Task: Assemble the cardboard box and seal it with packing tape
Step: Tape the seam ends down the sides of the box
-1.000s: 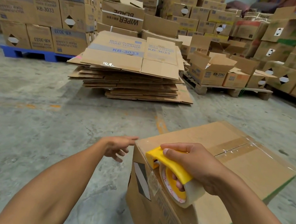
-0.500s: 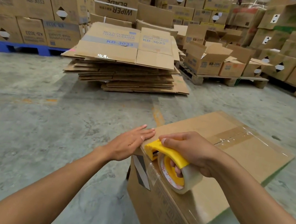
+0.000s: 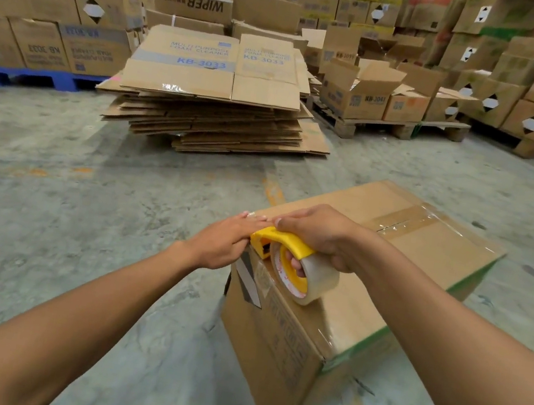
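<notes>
1. Warehouse stock rises behind the cardboard box: printed cartons piled high, a low stack of flattened cartons beyond its far-left side, and open cartons on a wooden pallet further back.
2. Bare grey concrete floor carries the cardboard box, which stands closed, top flaps down, one corner turned toward the person.
3. On top of the cardboard box, at its near-left edge, sits the yellow tape dispenser with its clear roll standing on edge.
4. Over the dispenser's handle the right hand is wrapped tight, fingers curled through the roll's core.
5. Just beside that, the left hand lies flat with fingers straight and together, pressed against the same top edge of the cardboard box and touching the dispenser's nose.
6. From the dispenser, a shiny strip of tape runs across the top of the cardboard box toward its far-right edge, following the flap seam.
7. That long axis lies diagonal, near-left to far-right; the dispenser's nose points to the near-left end.
8. More tape glints along the cardboard box's near-right top edge and a short way down the left face below the dispenser.
</notes>
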`<state>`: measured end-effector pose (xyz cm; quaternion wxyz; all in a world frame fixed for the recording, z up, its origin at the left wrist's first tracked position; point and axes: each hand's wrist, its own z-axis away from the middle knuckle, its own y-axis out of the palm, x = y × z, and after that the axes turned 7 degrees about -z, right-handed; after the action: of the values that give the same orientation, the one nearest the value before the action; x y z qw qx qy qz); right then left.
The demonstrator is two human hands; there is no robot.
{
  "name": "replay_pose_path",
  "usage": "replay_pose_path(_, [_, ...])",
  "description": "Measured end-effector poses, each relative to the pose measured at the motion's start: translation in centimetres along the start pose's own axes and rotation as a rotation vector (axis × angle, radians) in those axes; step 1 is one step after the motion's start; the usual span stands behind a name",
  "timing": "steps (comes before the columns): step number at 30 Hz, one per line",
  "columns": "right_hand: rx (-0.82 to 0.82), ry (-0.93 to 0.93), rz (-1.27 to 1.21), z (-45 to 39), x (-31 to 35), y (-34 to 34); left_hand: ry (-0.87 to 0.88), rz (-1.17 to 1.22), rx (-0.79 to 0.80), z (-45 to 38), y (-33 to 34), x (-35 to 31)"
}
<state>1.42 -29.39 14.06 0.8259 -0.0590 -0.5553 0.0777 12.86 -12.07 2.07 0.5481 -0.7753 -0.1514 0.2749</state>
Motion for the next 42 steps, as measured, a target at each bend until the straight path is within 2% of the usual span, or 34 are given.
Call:
replay_pose_path(6, [0.0,0.006,0.061,1.5,-1.0,-0.7,-0.044,-0.013,-0.025,-0.9,1.9,-1.2])
replay_pose_path(8, [-0.006,-0.005,0.097,2.3,-2.5,-1.3,-0.056,-0.05,0.078,-0.5,3.5,-1.0])
replay_pose_path(11, [-0.032,-0.072,0.286,4.4,-6.7,-2.6,-0.125,-0.22,0.317,2.3,6.9,0.3])
replay_pose_path(12, [-0.018,-0.063,0.291,5.2,-8.3,-3.0,-0.173,-0.235,0.331,3.5,8.1,0.6])
replay_pose_path(14, [0.001,-0.032,0.238,6.3,-11.1,-4.0,-0.267,-0.171,0.242,5.1,10.0,0.0])
replay_pose_path(17, [-0.032,0.014,0.184,7.0,-14.5,-6.1,-0.2,-0.114,0.087,4.8,11.3,-2.4])
replay_pose_path(19, [-0.018,0.026,0.211,7.5,-15.9,-7.2,-0.111,-0.113,0.038,3.6,11.5,-4.5])
replay_pose_path(23, [-0.029,-0.008,0.327,7.4,-17.4,-9.2,0.065,-0.15,0.129,1.6,12.2,-8.3])
replay_pose_path(29, [0.052,-0.024,0.306,6.6,-17.7,-9.8,0.154,-0.251,0.306,1.0,12.7,-11.1])
replay_pose_path(32, [0.127,0.03,0.154,6.5,-17.7,-10.5,0.165,-0.285,0.365,1.8,13.4,-11.8])
replay_pose_path(34, [0.181,0.076,0.052,6.6,-17.7,-10.7,0.157,-0.289,0.375,2.4,14.0,-11.7])
replay_pose_path(38, [0.19,0.052,0.104,6.8,-18.1,-11.3,0.148,-0.278,0.314,3.0,15.0,-10.8])
replay_pose_path(42, [0.265,0.101,0.146,9.8,-20.4,-16.9,0.174,-0.297,0.281,2.9,15.8,-10.2])
